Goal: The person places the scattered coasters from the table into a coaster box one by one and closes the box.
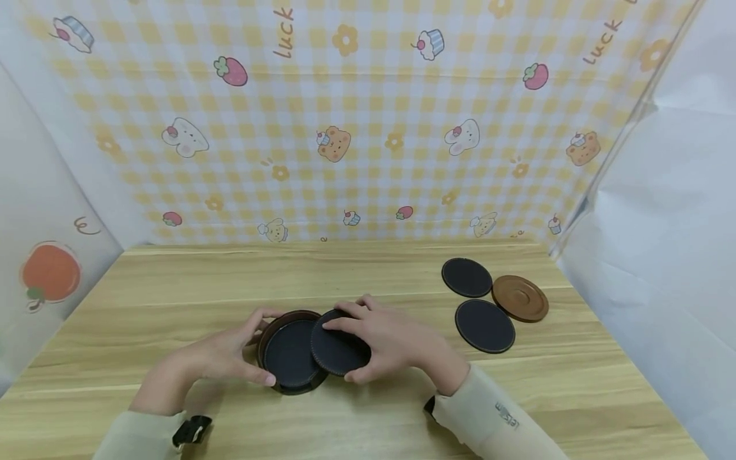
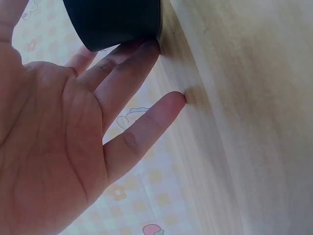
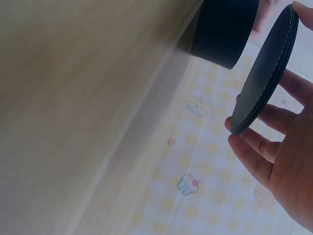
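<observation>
My right hand grips a round black stitched coaster by its edge, thumb near side and fingers far side. In the right wrist view the coaster is tilted and raised off the table. In the head view it overlaps the right rim of a round coaster holder, dark outside and brown along its inner wall. Around the holder's left side, my left hand holds it, thumb at the near rim. The left wrist view has fingers against the holder's dark wall.
Two black coasters, one farther back and one nearer, lie flat on the wooden table at the right. Beside them is a brown round disc with raised rings. A checked patterned backdrop stands behind the table.
</observation>
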Demonstrator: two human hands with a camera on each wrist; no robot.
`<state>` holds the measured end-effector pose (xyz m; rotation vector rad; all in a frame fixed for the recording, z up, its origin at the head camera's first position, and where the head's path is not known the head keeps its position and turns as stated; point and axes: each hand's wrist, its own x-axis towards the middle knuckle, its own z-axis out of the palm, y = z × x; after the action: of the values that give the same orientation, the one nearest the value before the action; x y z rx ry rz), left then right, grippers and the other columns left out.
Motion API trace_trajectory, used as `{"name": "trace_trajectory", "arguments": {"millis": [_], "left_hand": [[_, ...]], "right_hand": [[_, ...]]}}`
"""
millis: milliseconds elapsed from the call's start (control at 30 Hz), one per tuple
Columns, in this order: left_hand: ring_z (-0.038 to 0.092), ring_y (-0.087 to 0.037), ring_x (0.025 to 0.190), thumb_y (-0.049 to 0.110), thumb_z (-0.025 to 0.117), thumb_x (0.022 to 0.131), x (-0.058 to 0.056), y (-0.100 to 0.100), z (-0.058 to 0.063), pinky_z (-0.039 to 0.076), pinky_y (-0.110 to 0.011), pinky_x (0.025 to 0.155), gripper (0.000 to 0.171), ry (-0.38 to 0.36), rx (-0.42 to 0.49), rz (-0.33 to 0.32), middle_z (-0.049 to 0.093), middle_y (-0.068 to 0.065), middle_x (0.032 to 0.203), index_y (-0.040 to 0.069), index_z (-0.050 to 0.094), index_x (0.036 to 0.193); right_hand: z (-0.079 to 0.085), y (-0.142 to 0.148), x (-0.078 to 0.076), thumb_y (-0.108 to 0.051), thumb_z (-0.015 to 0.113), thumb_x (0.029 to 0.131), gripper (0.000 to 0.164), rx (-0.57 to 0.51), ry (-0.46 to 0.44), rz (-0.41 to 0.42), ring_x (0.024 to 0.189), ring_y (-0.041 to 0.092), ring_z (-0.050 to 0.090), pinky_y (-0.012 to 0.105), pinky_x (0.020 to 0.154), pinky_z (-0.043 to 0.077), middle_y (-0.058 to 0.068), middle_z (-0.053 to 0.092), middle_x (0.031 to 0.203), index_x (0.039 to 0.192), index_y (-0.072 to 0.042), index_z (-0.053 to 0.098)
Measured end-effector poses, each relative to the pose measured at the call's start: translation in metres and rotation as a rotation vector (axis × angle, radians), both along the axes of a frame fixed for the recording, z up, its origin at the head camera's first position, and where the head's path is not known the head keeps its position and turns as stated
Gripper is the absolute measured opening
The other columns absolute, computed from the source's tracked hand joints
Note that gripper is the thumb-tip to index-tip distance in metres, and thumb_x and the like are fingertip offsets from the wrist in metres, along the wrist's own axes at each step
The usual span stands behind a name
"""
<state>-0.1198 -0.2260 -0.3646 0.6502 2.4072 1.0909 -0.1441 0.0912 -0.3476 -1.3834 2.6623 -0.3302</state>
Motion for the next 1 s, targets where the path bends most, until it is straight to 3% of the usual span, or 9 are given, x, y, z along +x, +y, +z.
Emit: {"name": "trace_trajectory", "arguments": {"millis": [667, 1000], "left_hand": [[0.040, -0.049, 0.137, 0.034, 0.085, 0.077, -0.002, -0.001, 0.003, 0.036, -0.068, 0.105, 0.100, -0.004, 0.007, -0.020, 0.045, -0.026, 0.147, 0.012, 0.021, 0.150], [0.036, -0.053, 0.140, 0.032, 0.086, 0.077, -0.002, -0.002, 0.002, 0.032, -0.072, 0.104, 0.101, -0.048, -0.001, -0.012, 0.043, -0.025, 0.150, 0.016, 0.019, 0.151]], "right_hand": [[0.008, -0.060, -0.006, -0.056, 0.071, 0.082, 0.077, 0.044, -0.013, 0.096, 0.129, 0.018, 0.040, 0.028, 0.094, 0.049, -0.002, 0.034, 0.158, 0.150, -0.035, 0.042], [0.000, -0.072, -0.012, -0.059, 0.071, 0.082, 0.076, 0.096, -0.002, 0.112, 0.126, 0.017, 0.042, 0.029, 0.095, 0.049, -0.003, 0.034, 0.158, 0.149, -0.035, 0.043]]}}
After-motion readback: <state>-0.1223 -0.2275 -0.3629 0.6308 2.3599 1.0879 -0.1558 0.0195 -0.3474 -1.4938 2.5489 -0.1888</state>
